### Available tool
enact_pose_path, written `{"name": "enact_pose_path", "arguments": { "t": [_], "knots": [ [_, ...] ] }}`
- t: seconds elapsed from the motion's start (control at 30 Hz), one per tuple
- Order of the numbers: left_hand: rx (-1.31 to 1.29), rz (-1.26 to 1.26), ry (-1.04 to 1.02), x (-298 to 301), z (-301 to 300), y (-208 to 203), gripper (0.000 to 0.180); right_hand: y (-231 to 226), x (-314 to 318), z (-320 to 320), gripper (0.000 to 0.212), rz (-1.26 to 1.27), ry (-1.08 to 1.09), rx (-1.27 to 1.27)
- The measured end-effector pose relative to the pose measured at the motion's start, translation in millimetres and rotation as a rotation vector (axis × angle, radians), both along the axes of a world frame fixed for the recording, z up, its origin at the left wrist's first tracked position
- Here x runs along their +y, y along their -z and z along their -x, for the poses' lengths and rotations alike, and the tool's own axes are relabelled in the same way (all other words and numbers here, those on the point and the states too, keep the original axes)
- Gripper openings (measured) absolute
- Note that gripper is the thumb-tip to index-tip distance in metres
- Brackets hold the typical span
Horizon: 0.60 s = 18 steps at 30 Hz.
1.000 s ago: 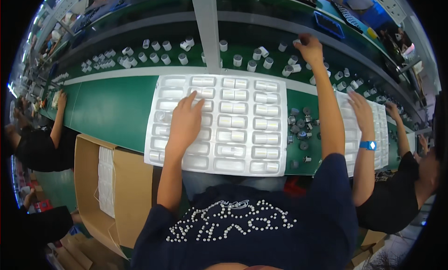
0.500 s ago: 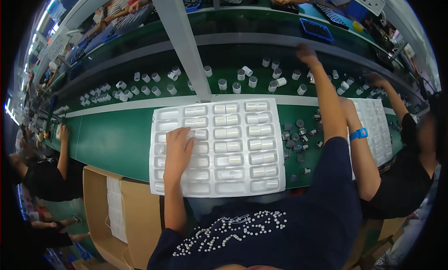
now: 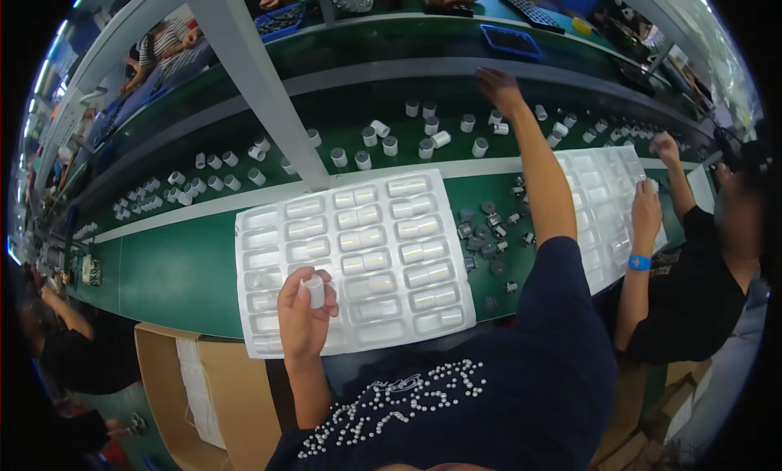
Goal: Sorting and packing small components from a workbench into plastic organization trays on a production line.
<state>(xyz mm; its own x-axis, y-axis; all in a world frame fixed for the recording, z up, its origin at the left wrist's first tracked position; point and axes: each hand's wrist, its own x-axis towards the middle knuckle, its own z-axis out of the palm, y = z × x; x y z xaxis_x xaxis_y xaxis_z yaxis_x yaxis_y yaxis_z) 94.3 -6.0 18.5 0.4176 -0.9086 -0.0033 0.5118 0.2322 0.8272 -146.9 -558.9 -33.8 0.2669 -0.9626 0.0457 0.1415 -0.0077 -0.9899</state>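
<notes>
My left hand (image 3: 305, 312) is closed around a small white cylinder (image 3: 315, 292), held upright over the near part of the white plastic tray (image 3: 352, 265). Pairs of white cylinders lie on their sides in many of the tray's oblong pockets; some nearer pockets hold one or none. My right arm stretches far forward over the dark green conveyor belt. At its end my right hand (image 3: 498, 88), dim and slightly blurred, has its fingers extended, with nothing visible in them. Closest to it stand several grey-topped white cylinders (image 3: 467, 123) on the belt.
Loose grey and metal parts (image 3: 489, 235) lie right of the tray. A co-worker with a blue wristband (image 3: 639, 262) handles another white tray (image 3: 599, 202). A grey post (image 3: 252, 80) rises behind my tray. An open cardboard box (image 3: 244, 398) stands at lower left.
My left hand has come off the tray pockets toward me and turned, now showing a white cylinder. My right hand stays reached over the belt. The co-worker's banded arm has drawn back, and the view has shifted.
</notes>
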Motion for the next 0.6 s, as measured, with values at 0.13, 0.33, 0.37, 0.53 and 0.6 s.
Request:
{"name": "enact_pose_path", "arguments": {
  "t": [0.13,0.33,0.37,0.53,0.6],
  "knots": [
    [0.184,0.001,0.163,-9,17,-3,0.034,-50,104,-46,0.022,-0.290,-0.217,-0.693],
    [0.318,-0.073,0.174,-1,39,-10,0.034,-89,276,-89,0.038,-0.514,-0.570,-0.301],
    [0.325,-0.089,0.158,-1,41,-12,0.034,-92,298,-85,0.038,-0.503,-0.654,-0.270],
    [0.357,-0.034,0.147,15,41,-13,0.035,-119,376,-57,0.031,-0.348,-0.854,-0.030],
    [0.368,-0.001,0.158,17,40,-10,0.036,-117,390,-50,0.032,-0.174,-0.832,0.103]
  ]
}}
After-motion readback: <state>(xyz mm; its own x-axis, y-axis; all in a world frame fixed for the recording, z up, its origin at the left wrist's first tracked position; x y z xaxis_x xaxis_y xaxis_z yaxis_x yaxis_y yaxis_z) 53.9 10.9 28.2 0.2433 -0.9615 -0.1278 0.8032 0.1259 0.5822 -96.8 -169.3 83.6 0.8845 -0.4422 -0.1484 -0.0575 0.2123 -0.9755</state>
